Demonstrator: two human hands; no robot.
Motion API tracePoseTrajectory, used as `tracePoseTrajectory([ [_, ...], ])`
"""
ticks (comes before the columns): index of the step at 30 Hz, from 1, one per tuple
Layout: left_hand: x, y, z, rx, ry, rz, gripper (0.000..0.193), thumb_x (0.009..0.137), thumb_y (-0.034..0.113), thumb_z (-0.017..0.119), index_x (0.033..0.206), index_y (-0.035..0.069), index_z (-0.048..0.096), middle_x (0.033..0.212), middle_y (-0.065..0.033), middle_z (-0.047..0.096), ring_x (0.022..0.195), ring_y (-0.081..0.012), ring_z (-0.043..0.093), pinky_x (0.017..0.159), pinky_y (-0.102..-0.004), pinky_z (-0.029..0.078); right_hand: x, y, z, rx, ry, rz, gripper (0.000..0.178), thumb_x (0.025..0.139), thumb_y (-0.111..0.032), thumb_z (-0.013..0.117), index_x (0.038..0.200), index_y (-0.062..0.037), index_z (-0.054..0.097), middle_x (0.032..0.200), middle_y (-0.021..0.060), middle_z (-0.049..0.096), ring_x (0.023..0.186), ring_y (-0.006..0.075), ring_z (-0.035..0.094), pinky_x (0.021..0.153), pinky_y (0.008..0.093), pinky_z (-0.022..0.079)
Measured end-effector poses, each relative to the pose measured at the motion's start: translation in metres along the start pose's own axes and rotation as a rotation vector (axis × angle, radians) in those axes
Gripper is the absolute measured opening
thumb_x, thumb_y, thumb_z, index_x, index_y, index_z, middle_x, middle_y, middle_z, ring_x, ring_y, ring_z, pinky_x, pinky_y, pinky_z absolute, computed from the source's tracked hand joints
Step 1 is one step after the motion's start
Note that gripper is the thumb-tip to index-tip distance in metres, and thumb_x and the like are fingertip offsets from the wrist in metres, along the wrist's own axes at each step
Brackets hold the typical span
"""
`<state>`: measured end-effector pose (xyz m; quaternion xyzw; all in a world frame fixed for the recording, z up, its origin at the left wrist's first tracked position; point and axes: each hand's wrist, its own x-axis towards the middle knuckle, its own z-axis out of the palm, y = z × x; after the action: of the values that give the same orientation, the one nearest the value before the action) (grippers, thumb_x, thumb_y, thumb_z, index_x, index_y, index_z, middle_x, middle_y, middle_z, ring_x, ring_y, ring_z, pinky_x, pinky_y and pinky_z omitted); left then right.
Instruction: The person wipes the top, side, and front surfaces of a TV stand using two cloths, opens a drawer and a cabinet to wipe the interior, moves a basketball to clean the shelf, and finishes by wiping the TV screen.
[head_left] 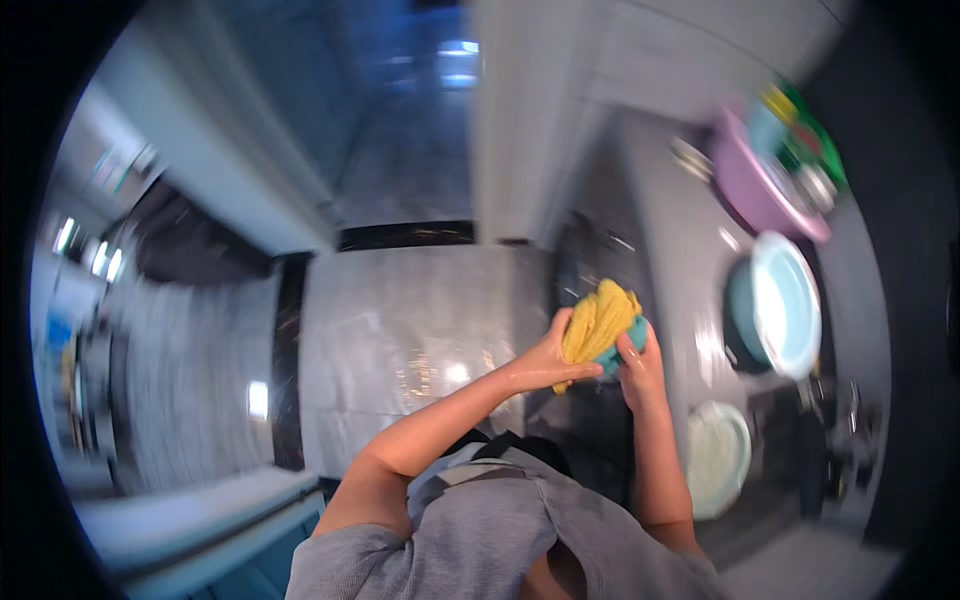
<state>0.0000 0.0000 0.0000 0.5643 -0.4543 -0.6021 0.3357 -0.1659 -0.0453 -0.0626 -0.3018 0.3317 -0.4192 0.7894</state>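
In front of my body, a bunched yellow cloth [602, 318] and a teal piece of cloth or sponge [610, 358] are pressed together between my hands. My left hand [548, 358] is closed round the yellow cloth from the left, with its thumb reaching across below it. On the other side, my right hand [642, 372] grips the teal piece, thumb over its front. Wet shine shows on my left wrist. I cannot tell whether the teal piece is a separate thing or joined to the yellow cloth.
A grey counter [690, 260] runs along the right. On it stand a pink basin [745, 170] with green and yellow packages and a light blue basin [740, 305]. Nearer lies a pale round basin [718, 460] beside the faucet [852, 410]. A doorway [405, 150] opens ahead beyond grey floor tiles [400, 330].
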Motion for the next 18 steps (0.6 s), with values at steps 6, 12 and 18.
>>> tracePoseTrajectory([
  [6,-0.084,-0.049,-0.234,-0.735,0.580,0.307,0.043,0.088,0.025,0.054,0.121,0.007,0.033,0.096,-0.0087,0.053,0.062,-0.0134,0.056,0.050,-0.0241,0.047,0.149,0.077,0.235,-0.300,-0.568,0.162,0.047,0.077,0.001,0.061,0.120,-0.0027,0.043,0.104,0.0056,0.055,0.096,0.0130,0.053,0.085,0.0275,0.043],
  [12,-0.177,-0.131,-0.376,-0.904,0.954,0.604,0.046,0.089,0.021,0.053,0.126,0.006,0.031,0.110,-0.0100,0.052,0.085,-0.0177,0.057,0.069,-0.0290,0.048,0.217,0.238,0.414,-0.550,-0.860,0.415,0.053,0.072,0.007,0.046,0.124,-0.0040,0.041,0.102,0.0098,0.057,0.091,0.0156,0.056,0.078,0.0263,0.044],
  [18,-0.270,-0.218,-0.529,-0.723,1.533,0.369,0.037,0.089,0.021,0.053,0.121,0.007,0.040,0.105,-0.0056,0.052,0.096,-0.0151,0.053,0.081,-0.0269,0.044,0.272,0.393,0.598,-0.723,-0.951,0.637,0.026,0.083,-0.008,0.044,0.106,-0.0004,0.054,0.085,0.0063,0.059,0.068,0.0131,0.057,0.060,0.0250,0.047],
])
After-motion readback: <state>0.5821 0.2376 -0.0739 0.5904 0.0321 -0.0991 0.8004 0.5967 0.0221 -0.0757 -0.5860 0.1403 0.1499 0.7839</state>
